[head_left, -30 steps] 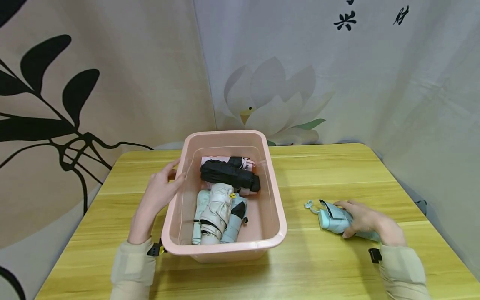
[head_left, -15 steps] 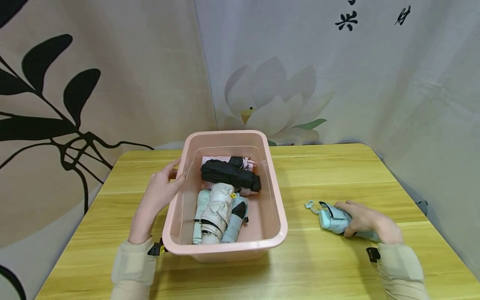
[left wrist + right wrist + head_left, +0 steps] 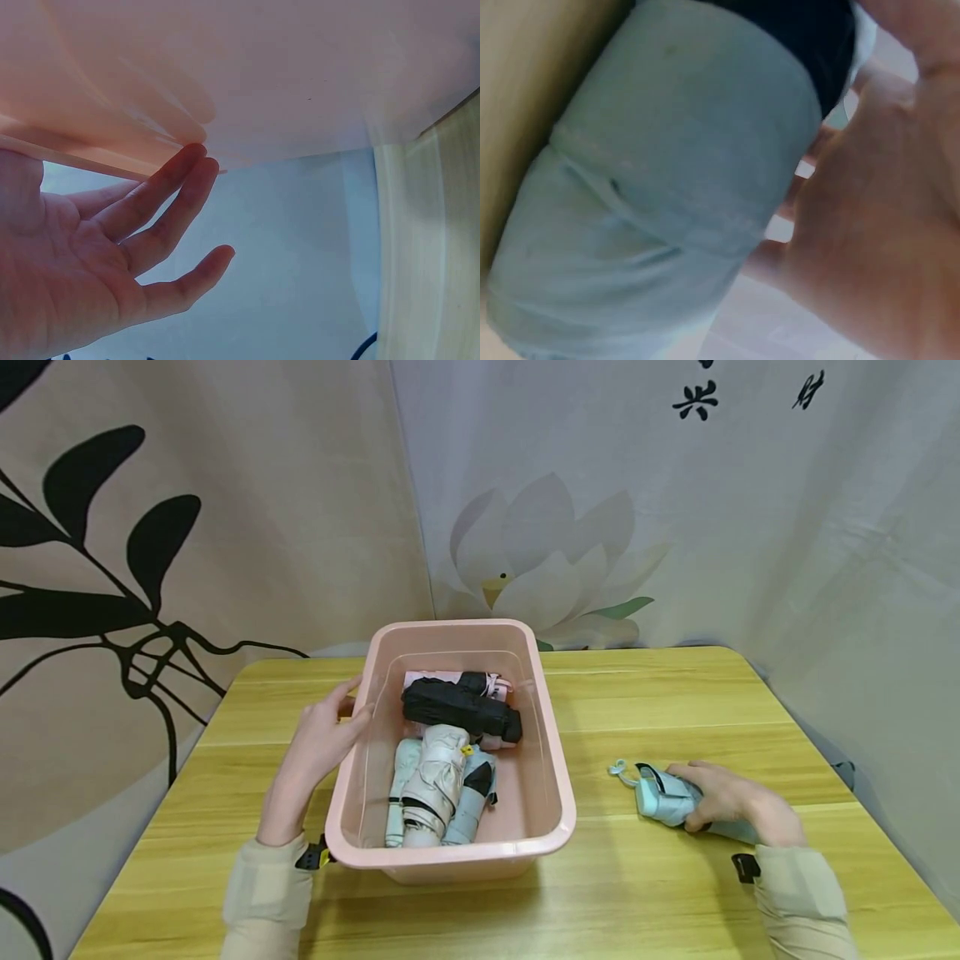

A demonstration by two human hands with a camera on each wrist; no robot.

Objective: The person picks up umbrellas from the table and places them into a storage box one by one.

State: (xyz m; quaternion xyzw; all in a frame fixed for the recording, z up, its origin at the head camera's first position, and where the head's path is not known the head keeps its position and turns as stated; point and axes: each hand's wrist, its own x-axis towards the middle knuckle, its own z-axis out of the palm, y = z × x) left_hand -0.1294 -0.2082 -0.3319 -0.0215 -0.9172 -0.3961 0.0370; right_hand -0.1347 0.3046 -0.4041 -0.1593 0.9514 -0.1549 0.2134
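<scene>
A pink plastic bin (image 3: 551,760) stands on the table with several folded umbrellas inside. My left hand (image 3: 324,731) is at its left rim, the thumb lying over the edge; in the left wrist view, fingertips (image 3: 196,150) touch the outer wall. To the right of the bin, a folded light-blue umbrella (image 3: 660,799) lies on its side with a hook-like loop pointing left. Over its right part, my right hand (image 3: 731,797) grips it, thumb on the near side and fingers across the far side. Up close in the right wrist view, the umbrella's fabric (image 3: 667,135) fills the palm side.
Inside the bin are a black umbrella (image 3: 459,706), a white one (image 3: 435,785), a blue one (image 3: 471,806), a pale green one (image 3: 403,785) and a pink one (image 3: 495,689). The wooden table (image 3: 630,893) reaches back to a printed curtain (image 3: 675,527).
</scene>
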